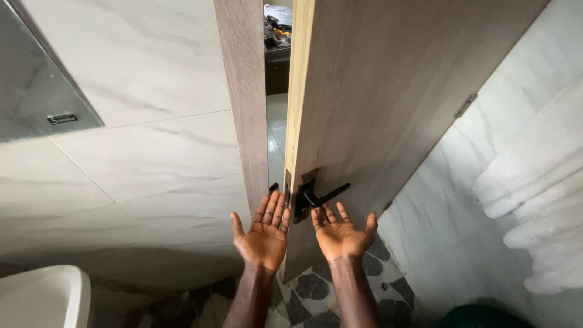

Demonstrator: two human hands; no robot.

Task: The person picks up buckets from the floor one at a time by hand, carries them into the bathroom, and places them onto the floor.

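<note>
Just beyond the hands, black handle (320, 199) on the door (388, 115), left hand (265, 235) and right hand (340, 234) were released, palms up, small dark label (62, 119) far up-left.

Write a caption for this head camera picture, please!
Two open hands, left and right, palms up below a wooden door's black lever handle.

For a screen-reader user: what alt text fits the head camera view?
Two bare hands, left hand and right hand, are held palms up before a slightly open wooden door, by its black lever handle. Marble-look tiled walls surround; white towels hang right.
</note>
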